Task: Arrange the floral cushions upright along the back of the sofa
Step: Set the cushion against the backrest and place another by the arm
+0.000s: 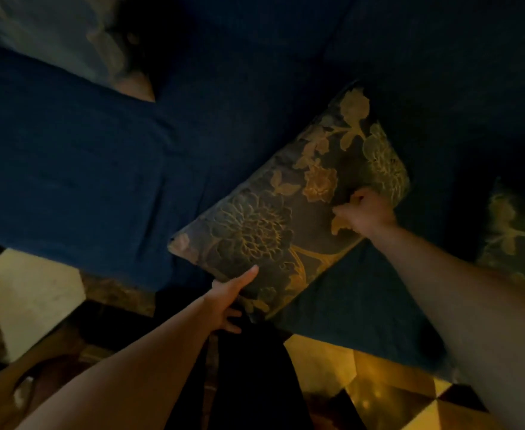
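A dark floral cushion (273,212) with gold flowers lies tilted on the blue sofa seat (84,169), one corner toward the sofa back (286,41). My left hand (230,297) holds its near lower edge, thumb on top and fingers underneath. My right hand (365,212) grips the cushion's right edge with curled fingers. A second floral cushion (515,234) shows partly at the right edge of the view. A paler cushion (69,35) lies blurred at the top left.
The scene is dim. A pale block-shaped object (31,299) stands on the floor at the left. Yellow and dark patterned flooring (363,383) runs along the sofa's front. My dark trouser leg (249,383) is below the cushion.
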